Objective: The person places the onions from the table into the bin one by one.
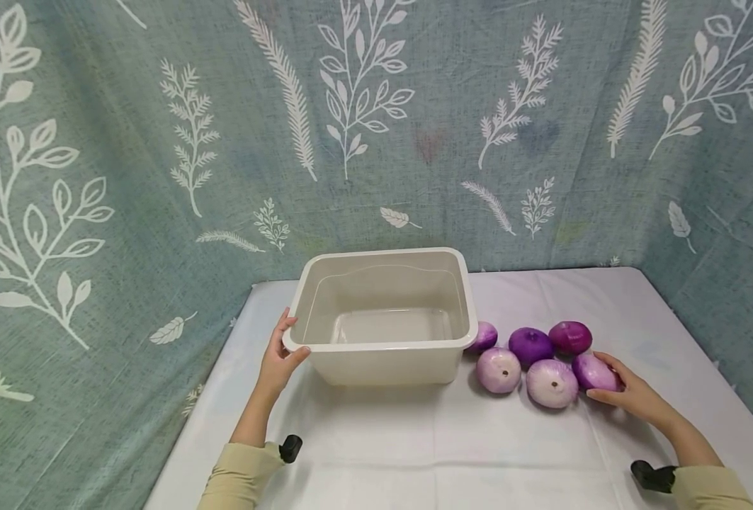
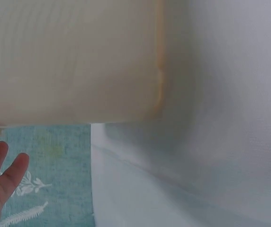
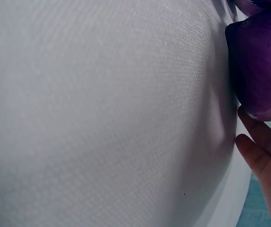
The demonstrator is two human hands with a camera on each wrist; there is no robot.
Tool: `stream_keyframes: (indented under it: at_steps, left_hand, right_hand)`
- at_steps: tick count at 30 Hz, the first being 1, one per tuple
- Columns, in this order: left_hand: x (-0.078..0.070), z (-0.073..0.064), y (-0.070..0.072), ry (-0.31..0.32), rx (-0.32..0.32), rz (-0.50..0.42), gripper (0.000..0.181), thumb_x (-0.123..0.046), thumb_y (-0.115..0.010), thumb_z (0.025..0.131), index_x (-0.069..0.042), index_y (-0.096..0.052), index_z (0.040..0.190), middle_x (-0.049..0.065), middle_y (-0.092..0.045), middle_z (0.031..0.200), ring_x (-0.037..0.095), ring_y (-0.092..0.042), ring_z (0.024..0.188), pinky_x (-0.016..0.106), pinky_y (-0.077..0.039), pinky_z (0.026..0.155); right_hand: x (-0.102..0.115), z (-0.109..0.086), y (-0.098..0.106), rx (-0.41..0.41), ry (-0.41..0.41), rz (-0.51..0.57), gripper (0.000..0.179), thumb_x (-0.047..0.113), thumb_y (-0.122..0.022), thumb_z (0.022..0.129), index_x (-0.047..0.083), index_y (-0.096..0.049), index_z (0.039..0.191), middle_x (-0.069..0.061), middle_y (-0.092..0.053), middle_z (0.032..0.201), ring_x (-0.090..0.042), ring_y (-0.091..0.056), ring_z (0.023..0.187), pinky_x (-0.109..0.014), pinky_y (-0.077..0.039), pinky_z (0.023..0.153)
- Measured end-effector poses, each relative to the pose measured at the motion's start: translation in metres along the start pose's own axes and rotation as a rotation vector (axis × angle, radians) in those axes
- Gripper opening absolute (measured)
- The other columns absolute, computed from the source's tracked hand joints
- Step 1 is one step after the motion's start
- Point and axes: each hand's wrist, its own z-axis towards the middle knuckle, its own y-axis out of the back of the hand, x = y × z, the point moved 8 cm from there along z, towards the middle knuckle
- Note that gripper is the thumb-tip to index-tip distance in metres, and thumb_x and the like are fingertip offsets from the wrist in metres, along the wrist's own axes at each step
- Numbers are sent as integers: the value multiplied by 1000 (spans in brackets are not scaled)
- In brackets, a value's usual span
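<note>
At the near edge (image 1: 376, 439): two khaki sleeves (image 1: 239, 471), forearms angled inward. Right hand (image 1: 631, 393) — thumb and fingers curved round the rightmost red onion (image 1: 596, 372), on white cloth. Five further red onions (image 1: 552, 384), clustered leftward. Left hand (image 1: 278, 363) — gripping the near-left corner of a beige plastic basin (image 1: 382, 365), thumb on front rim. Behind: leaf-printed curtain (image 1: 427, 205).

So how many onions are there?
6: one onion partly behind the bin, two at the back, two in front, one at the right hand. More could be hidden.
</note>
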Motion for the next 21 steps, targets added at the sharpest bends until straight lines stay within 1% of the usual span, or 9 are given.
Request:
stream_keyframes:
  at_steps: [3, 4, 7, 8, 10, 12, 15, 18, 21]
  left_hand:
    - [-6, -2, -1, 14, 5, 54, 58, 9, -55, 82, 7, -29, 134, 14, -8, 153, 30, -30, 126, 7, -39, 81]
    - [-7, -2, -1, 24, 11, 75, 58, 7, -56, 83, 6, -30, 134, 13, -8, 153, 31, -30, 127, 10, -39, 83]
    - [-10, -1, 0, 51, 39, 168, 60, 1, -59, 83, 4, -30, 136, 15, -9, 153, 34, -28, 130, 24, -38, 91]
    - [-9, 0, 2, 57, 48, 203, 61, -1, -60, 83, 3, -30, 136, 15, -10, 153, 34, -28, 131, 30, -38, 92]
    - [-5, 4, 4, 59, 64, 243, 63, -4, -62, 83, 2, -31, 137, 16, -11, 152, 35, -25, 133, 43, -36, 94]
    - [2, 9, 6, 56, 75, 288, 64, -8, -65, 82, 0, -32, 137, 16, -13, 152, 35, -24, 134, 50, -34, 97]
    - [8, 16, 7, 51, 90, 332, 66, -15, -66, 81, -2, -33, 137, 16, -14, 152, 36, -21, 135, 56, -28, 101]
    - [7, 21, 7, 53, 101, 388, 68, -23, -67, 81, -2, -33, 136, 17, -14, 151, 39, -19, 135, 59, -24, 103]
    - [5, 25, 8, 58, 100, 430, 69, -28, -66, 81, -2, -34, 136, 18, -15, 151, 40, -19, 135, 60, -23, 103]
  right_hand:
    - [1, 0, 1, -1, 5, 13, 85, 33, -64, 83, -2, -13, 143, -39, -22, 136, -55, -29, 118, -71, -29, 88]
    - [2, 0, 2, 0, 7, 17, 85, 33, -64, 83, -2, -14, 142, -39, -22, 136, -55, -29, 118, -71, -29, 88]
    - [3, -1, 4, -1, 9, 26, 85, 32, -64, 83, -2, -13, 143, -39, -22, 136, -54, -29, 118, -70, -29, 88]
    - [3, -1, 5, -1, 9, 26, 85, 32, -64, 83, -2, -13, 143, -39, -22, 136, -54, -29, 118, -70, -29, 87]
    - [2, -1, 6, -6, 9, 18, 85, 32, -64, 83, -2, -14, 143, -39, -22, 136, -54, -30, 118, -70, -29, 87]
    - [1, -1, 8, -10, 5, 9, 85, 32, -64, 83, -2, -14, 143, -39, -22, 136, -55, -30, 118, -70, -29, 87]
    - [-1, -1, 9, -14, -2, -1, 85, 33, -63, 83, -2, -14, 143, -39, -22, 136, -55, -29, 118, -71, -29, 87]
    - [-1, -1, 11, -15, -10, -5, 85, 33, -63, 83, -1, -14, 143, -39, -22, 136, -55, -29, 118, -71, -28, 87]
    - [0, -3, 13, -17, -15, -15, 86, 34, -63, 83, -1, -13, 143, -39, -22, 136, -56, -29, 117, -71, -29, 87]
